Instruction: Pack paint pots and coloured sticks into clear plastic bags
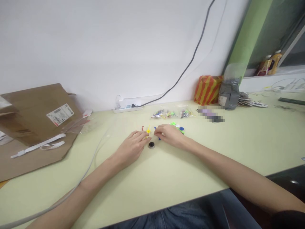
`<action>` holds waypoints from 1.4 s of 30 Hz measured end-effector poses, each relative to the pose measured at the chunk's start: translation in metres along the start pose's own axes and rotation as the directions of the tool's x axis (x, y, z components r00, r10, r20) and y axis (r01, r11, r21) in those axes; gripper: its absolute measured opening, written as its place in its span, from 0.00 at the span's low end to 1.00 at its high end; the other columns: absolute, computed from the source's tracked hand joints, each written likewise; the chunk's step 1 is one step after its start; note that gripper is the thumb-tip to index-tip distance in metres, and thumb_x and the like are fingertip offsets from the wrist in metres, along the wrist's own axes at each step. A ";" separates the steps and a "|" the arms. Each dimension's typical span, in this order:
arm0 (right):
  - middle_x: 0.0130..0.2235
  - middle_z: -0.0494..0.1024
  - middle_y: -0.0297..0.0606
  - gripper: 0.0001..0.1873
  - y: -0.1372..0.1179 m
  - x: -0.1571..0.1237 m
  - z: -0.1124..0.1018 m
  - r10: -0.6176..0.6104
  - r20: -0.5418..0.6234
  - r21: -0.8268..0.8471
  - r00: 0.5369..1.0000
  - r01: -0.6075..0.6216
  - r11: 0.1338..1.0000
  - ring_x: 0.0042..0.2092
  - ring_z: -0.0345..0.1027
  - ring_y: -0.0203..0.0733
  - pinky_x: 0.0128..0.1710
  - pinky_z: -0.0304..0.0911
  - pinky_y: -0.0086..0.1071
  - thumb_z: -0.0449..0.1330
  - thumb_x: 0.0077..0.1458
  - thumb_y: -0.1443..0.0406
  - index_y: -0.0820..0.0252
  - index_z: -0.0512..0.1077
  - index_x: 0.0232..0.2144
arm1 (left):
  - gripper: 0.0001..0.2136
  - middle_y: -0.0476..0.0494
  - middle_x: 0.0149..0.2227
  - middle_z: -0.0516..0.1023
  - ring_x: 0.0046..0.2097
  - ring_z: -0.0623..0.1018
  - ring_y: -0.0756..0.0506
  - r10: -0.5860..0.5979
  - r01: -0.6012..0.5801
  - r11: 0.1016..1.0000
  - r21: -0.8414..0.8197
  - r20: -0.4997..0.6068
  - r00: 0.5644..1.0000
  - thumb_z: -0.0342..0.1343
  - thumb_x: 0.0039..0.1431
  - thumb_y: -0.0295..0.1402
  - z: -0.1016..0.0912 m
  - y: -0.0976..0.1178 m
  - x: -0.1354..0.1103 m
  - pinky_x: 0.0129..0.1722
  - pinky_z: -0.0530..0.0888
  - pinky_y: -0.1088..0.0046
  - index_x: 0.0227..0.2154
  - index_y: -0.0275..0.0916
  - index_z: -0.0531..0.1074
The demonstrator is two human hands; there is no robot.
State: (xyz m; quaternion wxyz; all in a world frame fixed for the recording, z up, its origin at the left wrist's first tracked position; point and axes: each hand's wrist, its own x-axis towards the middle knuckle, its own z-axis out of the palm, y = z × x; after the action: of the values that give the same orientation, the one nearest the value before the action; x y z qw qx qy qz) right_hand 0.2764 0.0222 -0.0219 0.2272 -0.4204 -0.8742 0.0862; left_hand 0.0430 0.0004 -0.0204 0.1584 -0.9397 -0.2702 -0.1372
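My left hand lies low over the pale table with fingers and thumb drawn together around a small yellow plastic piece, which shows past the fingertips. Just to the right, my right hand is closed in a pinch, and bits of a small blue plastic piece show at its fingertips. A small round black-topped part sits on the table between and below the hands. A thin red piece lies behind the left fingers. Beside the right hand are green, white and blue discs, partly hidden.
Clear bags of small colourful parts lie behind the hands. A power strip stands against the wall. Opened cardboard covers the left side; a grey cable crosses by my left arm. A striped bag and grey bag stand back right.
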 end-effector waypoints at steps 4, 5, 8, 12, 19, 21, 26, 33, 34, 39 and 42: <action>0.43 0.77 0.41 0.11 0.020 0.004 0.009 0.082 -0.029 -0.039 0.996 -0.083 0.996 0.46 0.70 0.41 0.40 0.58 0.30 0.58 0.64 0.67 0.59 0.77 0.47 | 0.17 0.38 0.52 0.76 0.57 0.73 0.41 0.037 -0.038 0.997 -0.070 -0.024 0.999 0.45 0.65 0.20 -0.006 0.007 0.000 0.56 0.70 0.57 0.49 0.39 0.74; 0.44 0.76 0.42 0.11 0.022 0.005 0.012 0.078 -0.024 -0.049 0.997 -0.079 0.996 0.47 0.70 0.41 0.41 0.58 0.30 0.58 0.63 0.66 0.59 0.77 0.47 | 0.17 0.38 0.51 0.76 0.56 0.73 0.41 0.036 -0.039 0.996 -0.075 -0.043 0.998 0.45 0.65 0.19 -0.007 0.009 0.000 0.55 0.70 0.57 0.48 0.38 0.75; 0.44 0.77 0.42 0.08 0.023 0.007 0.019 0.064 -0.011 -0.065 0.998 -0.065 0.996 0.47 0.70 0.41 0.43 0.59 0.30 0.59 0.62 0.68 0.59 0.79 0.40 | 0.15 0.39 0.44 0.77 0.49 0.75 0.42 0.024 -0.034 0.994 -0.105 -0.095 0.995 0.45 0.65 0.20 -0.011 0.014 0.000 0.49 0.71 0.61 0.43 0.38 0.76; 0.41 0.78 0.39 0.10 0.023 0.009 0.020 0.056 -0.013 -0.054 0.998 -0.056 0.997 0.44 0.71 0.39 0.41 0.58 0.29 0.59 0.60 0.73 0.58 0.79 0.38 | 0.14 0.43 0.36 0.76 0.40 0.75 0.45 0.045 -0.054 0.984 -0.167 -0.057 0.997 0.45 0.67 0.22 -0.013 0.016 -0.001 0.43 0.71 0.64 0.38 0.39 0.76; 0.38 0.79 0.38 0.07 0.033 0.009 0.011 0.136 0.001 -0.133 0.991 -0.135 0.982 0.42 0.70 0.40 0.36 0.55 0.29 0.60 0.59 0.71 0.59 0.78 0.35 | 0.16 0.41 0.43 0.76 0.48 0.75 0.43 0.044 -0.039 0.980 -0.197 0.022 0.999 0.44 0.67 0.22 -0.008 0.012 -0.003 0.51 0.70 0.60 0.48 0.39 0.75; 0.38 0.79 0.39 0.07 0.035 0.011 0.009 0.156 -0.004 -0.166 0.988 -0.155 0.974 0.43 0.70 0.41 0.37 0.56 0.29 0.59 0.59 0.71 0.59 0.78 0.35 | 0.18 0.40 0.48 0.75 0.52 0.74 0.41 0.042 -0.034 0.982 -0.185 0.040 0.998 0.45 0.65 0.20 -0.007 0.011 -0.003 0.54 0.70 0.59 0.51 0.39 0.73; 0.39 0.80 0.43 0.05 0.046 0.013 -0.014 0.131 0.023 -0.229 0.991 -0.123 0.966 0.47 0.69 0.44 0.43 0.58 0.31 0.62 0.58 0.70 0.61 0.79 0.34 | 0.21 0.38 0.59 0.69 0.60 0.69 0.37 0.017 -0.008 0.989 -0.149 0.064 0.998 0.45 0.63 0.20 -0.007 0.012 -0.004 0.57 0.69 0.55 0.55 0.41 0.72; 0.44 0.79 0.45 0.06 0.061 0.006 -0.055 0.197 0.057 -0.364 0.979 -0.163 0.917 0.49 0.67 0.49 0.44 0.58 0.33 0.64 0.55 0.70 0.60 0.82 0.34 | 0.24 0.38 0.62 0.68 0.64 0.66 0.39 0.044 -0.022 0.978 -0.207 0.101 0.994 0.44 0.62 0.19 0.000 0.006 -0.004 0.63 0.65 0.54 0.59 0.43 0.68; 0.44 0.79 0.46 0.06 0.062 0.005 -0.057 0.211 0.095 -0.387 0.973 -0.159 0.908 0.49 0.67 0.50 0.44 0.58 0.33 0.65 0.54 0.70 0.60 0.82 0.34 | 0.25 0.39 0.62 0.68 0.65 0.66 0.40 0.047 -0.024 0.976 -0.216 0.105 0.993 0.45 0.62 0.19 0.002 0.005 -0.004 0.64 0.64 0.54 0.59 0.43 0.67; 0.44 0.79 0.48 0.08 0.065 0.006 -0.052 0.248 0.171 -0.431 0.954 -0.154 0.889 0.50 0.67 0.52 0.44 0.58 0.34 0.65 0.52 0.70 0.61 0.83 0.35 | 0.25 0.41 0.62 0.69 0.66 0.65 0.40 0.047 -0.023 0.976 -0.218 0.104 0.994 0.45 0.62 0.20 0.004 0.003 -0.004 0.65 0.62 0.53 0.60 0.44 0.67; 0.43 0.79 0.48 0.09 0.064 0.006 -0.051 0.267 0.178 -0.444 0.947 -0.165 0.881 0.50 0.67 0.52 0.43 0.58 0.34 0.64 0.52 0.71 0.62 0.83 0.36 | 0.25 0.41 0.63 0.68 0.66 0.64 0.40 0.050 -0.026 0.979 -0.202 0.117 0.992 0.45 0.63 0.21 0.004 0.003 -0.005 0.65 0.62 0.54 0.60 0.44 0.66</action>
State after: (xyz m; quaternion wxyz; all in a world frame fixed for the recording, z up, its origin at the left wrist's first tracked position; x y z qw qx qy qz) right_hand 0.3419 0.0654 0.0030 0.0148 -0.5420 -0.8397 -0.0317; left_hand 0.0415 -0.0026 -0.0268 0.0490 -0.9625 -0.2460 -0.1031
